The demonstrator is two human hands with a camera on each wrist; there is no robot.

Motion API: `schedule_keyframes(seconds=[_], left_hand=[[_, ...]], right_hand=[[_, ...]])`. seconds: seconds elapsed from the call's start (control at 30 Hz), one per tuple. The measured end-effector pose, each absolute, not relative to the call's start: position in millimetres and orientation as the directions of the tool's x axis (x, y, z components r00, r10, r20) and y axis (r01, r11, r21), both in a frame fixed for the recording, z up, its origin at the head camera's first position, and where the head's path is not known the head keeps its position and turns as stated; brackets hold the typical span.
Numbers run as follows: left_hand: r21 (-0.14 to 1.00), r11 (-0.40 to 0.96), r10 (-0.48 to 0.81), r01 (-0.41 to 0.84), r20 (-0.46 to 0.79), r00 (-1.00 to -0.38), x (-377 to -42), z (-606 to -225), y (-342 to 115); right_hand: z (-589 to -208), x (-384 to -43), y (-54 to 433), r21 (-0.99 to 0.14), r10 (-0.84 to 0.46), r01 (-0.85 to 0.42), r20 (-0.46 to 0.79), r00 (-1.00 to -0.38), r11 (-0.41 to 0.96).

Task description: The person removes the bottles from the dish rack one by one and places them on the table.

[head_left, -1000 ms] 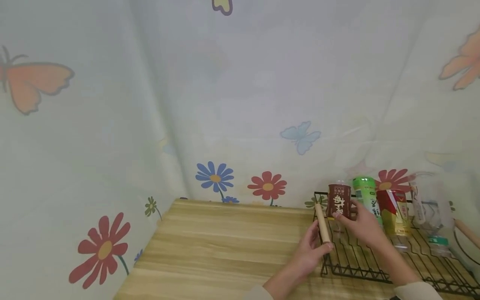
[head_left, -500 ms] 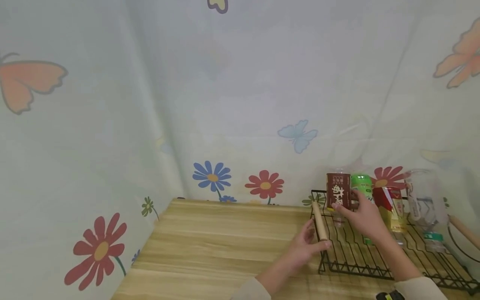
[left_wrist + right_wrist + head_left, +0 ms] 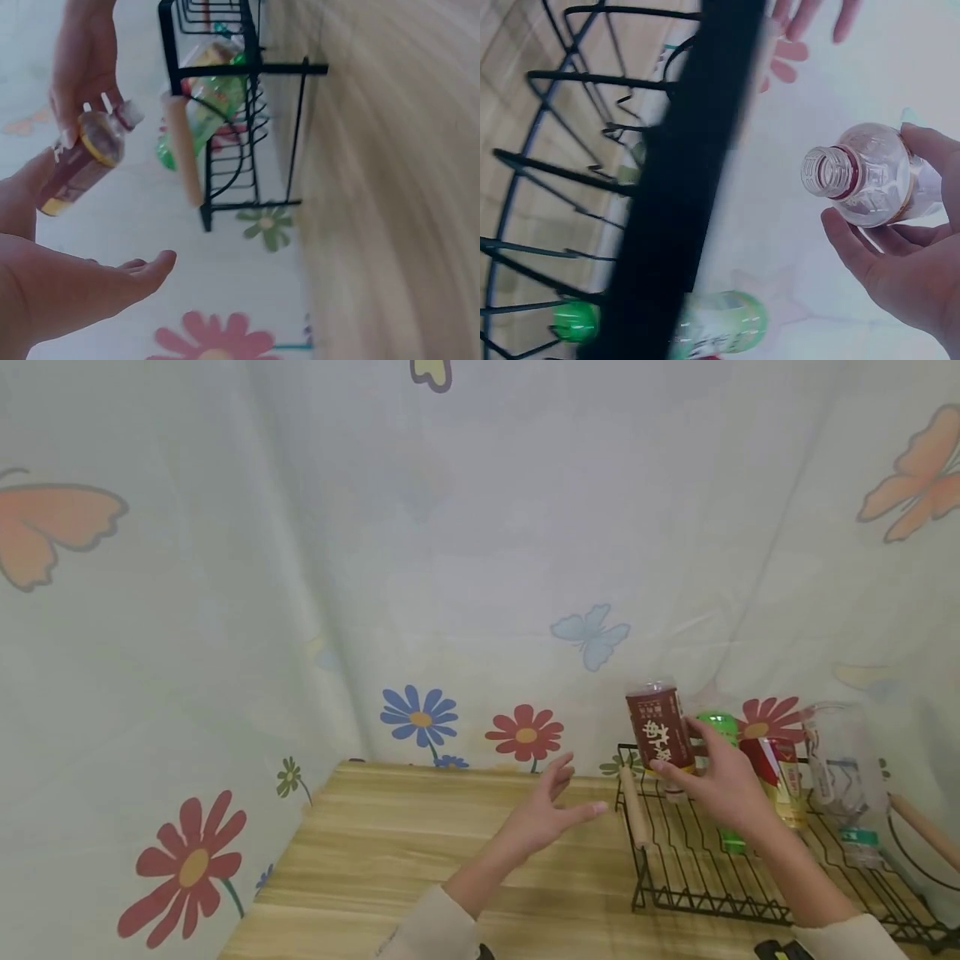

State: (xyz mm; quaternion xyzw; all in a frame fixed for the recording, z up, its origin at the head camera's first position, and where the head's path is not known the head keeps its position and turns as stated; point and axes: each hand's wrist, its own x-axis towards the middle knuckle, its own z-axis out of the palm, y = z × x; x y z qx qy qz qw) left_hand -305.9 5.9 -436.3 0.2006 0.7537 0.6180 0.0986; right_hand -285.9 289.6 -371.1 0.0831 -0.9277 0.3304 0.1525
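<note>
Hands at a black wire rack [image 3: 285,68] that stands on a wood-grain desk [image 3: 420,843]. Right hand [image 3: 723,785]: thumb and fingers grip a clear plastic bottle with a dark red label [image 3: 660,732], tilted and neck down above the rack's left end; the left wrist view shows its neck apart from the wires. Left hand [image 3: 536,818]: fingers spread, holding nothing, left of the rack's pale wooden handle [image 3: 633,810] and apart from it. Within the rack, right of the gripped bottle, are a green-and-white plastic bottle [image 3: 717,725], a red-and-gold labelled container [image 3: 786,772] and a larger colourless plastic bottle [image 3: 838,760]. Judged step: handling the red-labelled bottle over the rack; whether it is bound into or out of the rack cannot be told. The next move probably calls for a firm right grip and clearance past the rack's handle.
</note>
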Motion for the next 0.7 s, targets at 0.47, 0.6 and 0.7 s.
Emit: schedule_keyframes(seconds=[0.47, 0.6, 0.7], left_hand=[[0.669, 0.455, 0.425, 0.588, 0.417, -0.804, -275.1, -359.1, -39.2], [0.501, 0.558, 0.435, 0.662, 0.502, -0.747, -269.5, -345.4, -41.4], [0.336, 0.624, 0.446, 0.706, 0.589, -0.674, -271.1, -337.4, -41.5]], right_hand=[[-345.3, -266.4, 252.8, -0.470, -0.236, -0.532, 0.552, -0.800, 0.705], [-348.2, -264.9, 243.5, -0.434, -0.276, -0.548, 0.546, -0.791, 0.715], [-351.9, -266.9, 237.9, -0.387, -0.307, -0.561, 0.547, -0.779, 0.732]])
